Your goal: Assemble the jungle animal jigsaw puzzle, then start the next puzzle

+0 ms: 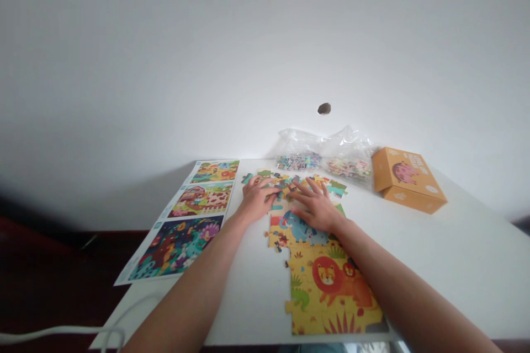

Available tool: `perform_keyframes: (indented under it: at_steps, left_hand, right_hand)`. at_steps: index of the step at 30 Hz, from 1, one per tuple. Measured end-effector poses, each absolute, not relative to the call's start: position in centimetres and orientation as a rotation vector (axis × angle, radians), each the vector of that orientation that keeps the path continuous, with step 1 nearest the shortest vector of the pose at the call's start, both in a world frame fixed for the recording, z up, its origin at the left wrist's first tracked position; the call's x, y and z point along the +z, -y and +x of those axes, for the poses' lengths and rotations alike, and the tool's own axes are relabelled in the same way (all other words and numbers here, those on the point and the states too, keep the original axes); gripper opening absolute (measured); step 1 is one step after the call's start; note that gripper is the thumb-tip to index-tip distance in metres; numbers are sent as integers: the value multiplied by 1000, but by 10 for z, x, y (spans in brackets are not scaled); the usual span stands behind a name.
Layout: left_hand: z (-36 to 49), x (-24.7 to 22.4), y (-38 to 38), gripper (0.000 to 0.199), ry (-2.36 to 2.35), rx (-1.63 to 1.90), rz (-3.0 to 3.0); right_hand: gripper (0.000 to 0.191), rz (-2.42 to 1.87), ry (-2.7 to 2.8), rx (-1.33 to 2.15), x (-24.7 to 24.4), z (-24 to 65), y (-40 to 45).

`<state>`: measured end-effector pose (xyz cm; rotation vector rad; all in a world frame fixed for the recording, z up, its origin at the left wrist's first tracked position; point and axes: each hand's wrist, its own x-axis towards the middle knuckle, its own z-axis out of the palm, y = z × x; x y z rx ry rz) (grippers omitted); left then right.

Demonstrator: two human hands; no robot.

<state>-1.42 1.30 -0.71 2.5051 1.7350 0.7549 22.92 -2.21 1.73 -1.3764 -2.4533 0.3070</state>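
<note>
A partly joined jigsaw puzzle (331, 303) lies on the white table, showing a red-maned lion on yellow in its near part and a blue elephant (300, 229) higher up. My left hand (256, 198) rests palm down at the puzzle's upper left edge, fingers bent and apart, fingertips touching pieces there. Over the elephant part lies my right hand (317, 207), its fingers spread toward the far pieces. Several loose puzzle pieces (337, 187) are scattered beyond both hands. What lies under the fingertips is partly hidden.
A sheet with three printed pictures (182, 245) lies at the left. Clear bags of puzzle pieces (298, 161) stand along the wall, beside an orange box (408, 179) at the right. A white cable (62, 331) crosses the near left corner. The wall has a hole (324, 108).
</note>
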Motion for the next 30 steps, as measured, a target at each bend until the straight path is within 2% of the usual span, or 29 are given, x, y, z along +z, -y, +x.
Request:
perform_keyframes:
  at_steps: [3,9,12,15,23,30]
  left_hand:
    - [-14,-7,-14,26,-1789,760,2433]
    - [-18,-11,-18,26,-1895,838,2333]
    - [-16,-9,-16,33,-1938,872,2330]
    - [-11,-6,-12,31,-1784,807,2472]
    - [-8,-12,-19,23,-1761,739,2420]
    - [-10,-20,-23,52,-1730,686,2500]
  right_hand:
    - [45,-1396,2470,350,15,229,23]
    - [29,-1583,2274,202,10,238,17]
    - [36,-1558,2276,198,10,235,17]
    - [45,-1484,2382,236,9,231,18]
    - [33,-1632,2252,163,7,233,16]
    - [34,-1740,2128,134,3,231,15]
